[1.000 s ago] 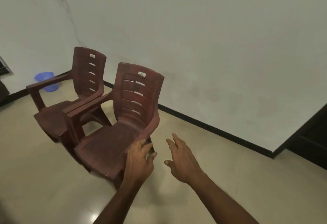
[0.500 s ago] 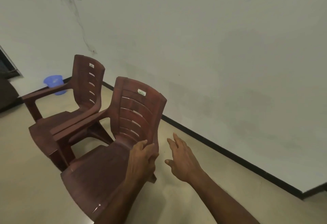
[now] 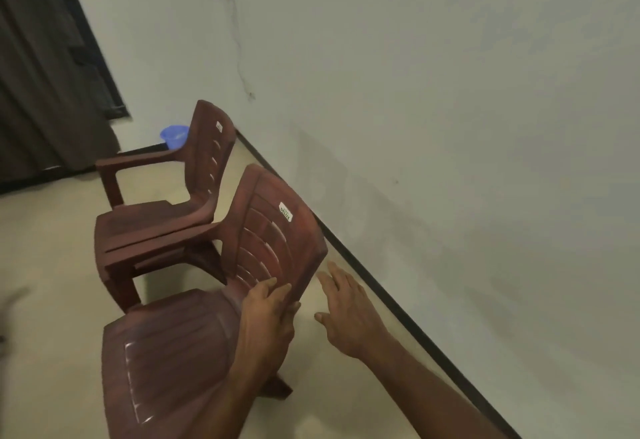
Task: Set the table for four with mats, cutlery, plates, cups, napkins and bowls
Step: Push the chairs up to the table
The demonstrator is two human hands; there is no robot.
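Fingers of the left hand [image 3: 268, 317] curl around the near chair's [image 3: 194, 341] backrest edge, seemingly to drag it tableward; just beside that grip, the right hand [image 3: 346, 314] hovers spread, holding nothing. No tableware visible.

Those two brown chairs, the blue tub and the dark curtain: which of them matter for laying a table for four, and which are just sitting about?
Part of the job:
near chair, gripped at its backrest edge by the left hand
far chair, likely another seat
right hand, open, holding nothing

Just lying about:
blue tub by the wall
dark curtain
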